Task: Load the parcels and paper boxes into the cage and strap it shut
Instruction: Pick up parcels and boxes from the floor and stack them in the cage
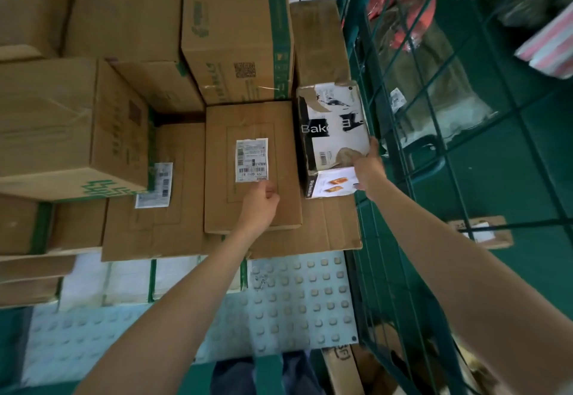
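A flat brown box [252,122] with a white shipping label lies in the middle of the stack. My left hand [259,205] rests on its near part, fingers curled loosely, holding nothing. To its right stands a black-and-white printed box [333,122] with torn wrapping. My right hand [369,170] grips that box at its near right corner. The green wire cage [440,134] stands right beside this box, with wrapped parcels visible behind its mesh.
Large brown cartons with green print [235,32] are stacked behind and to the left [62,122]. Flattened cardboard [310,233] lies under the boxes. A studded grey floor plate [297,298] is below, and a small labelled parcel [480,232] lies behind the mesh.
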